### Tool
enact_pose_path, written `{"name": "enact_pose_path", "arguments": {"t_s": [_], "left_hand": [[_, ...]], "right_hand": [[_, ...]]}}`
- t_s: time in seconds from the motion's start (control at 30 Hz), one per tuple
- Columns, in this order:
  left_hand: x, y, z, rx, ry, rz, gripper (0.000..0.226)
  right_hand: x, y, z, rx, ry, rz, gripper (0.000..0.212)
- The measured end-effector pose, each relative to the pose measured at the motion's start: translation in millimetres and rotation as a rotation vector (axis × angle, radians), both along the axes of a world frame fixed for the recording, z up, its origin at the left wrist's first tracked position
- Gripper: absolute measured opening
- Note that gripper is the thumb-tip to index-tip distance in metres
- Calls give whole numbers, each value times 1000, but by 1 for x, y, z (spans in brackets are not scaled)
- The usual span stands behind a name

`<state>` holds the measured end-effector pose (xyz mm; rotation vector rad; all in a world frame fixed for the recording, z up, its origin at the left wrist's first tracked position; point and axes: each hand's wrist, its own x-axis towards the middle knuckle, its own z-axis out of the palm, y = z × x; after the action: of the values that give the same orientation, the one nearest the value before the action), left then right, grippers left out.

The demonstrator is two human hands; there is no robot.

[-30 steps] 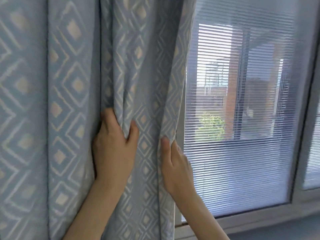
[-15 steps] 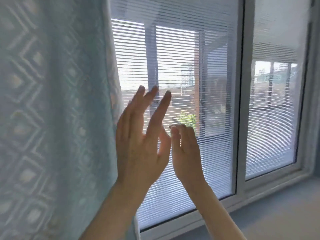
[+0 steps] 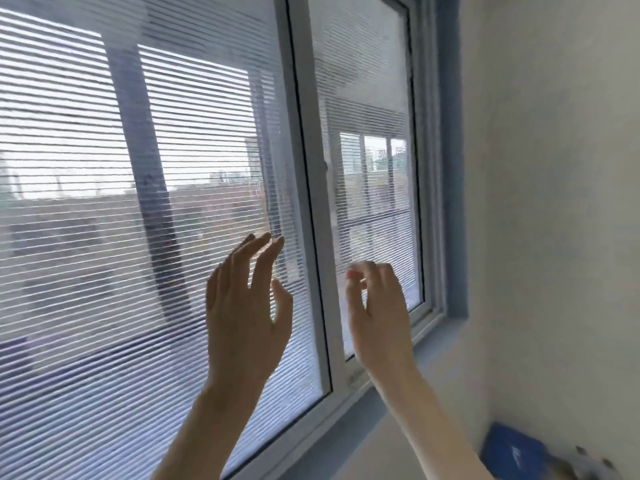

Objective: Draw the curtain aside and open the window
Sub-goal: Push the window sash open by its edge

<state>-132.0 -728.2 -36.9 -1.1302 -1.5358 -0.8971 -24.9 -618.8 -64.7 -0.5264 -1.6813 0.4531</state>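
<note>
The window fills the head view, with a wide left pane and a narrow right pane, both with thin horizontal blinds behind the glass. A white centre post divides them. My left hand is raised in front of the left pane beside the post, fingers spread, holding nothing. My right hand is up in front of the lower right pane, fingers loosely curled and apart, empty. The curtain is out of view.
The window's white bottom frame runs down to the left. A blue trim strip edges the window on the right, then a pale wall. A blue object lies at the bottom right.
Both hands let go of the curtain, which slid out of view on the left. The view swung right, and both hands moved right toward the centre post and right pane.
</note>
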Motion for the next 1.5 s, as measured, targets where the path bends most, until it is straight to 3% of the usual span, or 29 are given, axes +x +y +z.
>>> {"name": "enact_pose_path", "arguments": {"t_s": [0.4, 0.7, 1.07, 1.27, 1.5], "left_hand": [[-26, 164, -27, -11, -64, -149, 31], [-60, 305, -35, 32, -155, -241, 34], [-56, 472, -55, -18, -171, -339, 32], [-40, 571, -68, -24, -153, -320, 34], [-15, 695, -60, -12, -149, -268, 39]], "right_hand": [[-11, 140, -25, 8, -84, -141, 18], [-35, 265, -20, 21, -346, -224, 22], [-43, 409, -37, -16, -355, -308, 32], [-24, 514, -50, -5, -347, -306, 17], [-6, 645, -45, -15, -371, -230, 17]]}}
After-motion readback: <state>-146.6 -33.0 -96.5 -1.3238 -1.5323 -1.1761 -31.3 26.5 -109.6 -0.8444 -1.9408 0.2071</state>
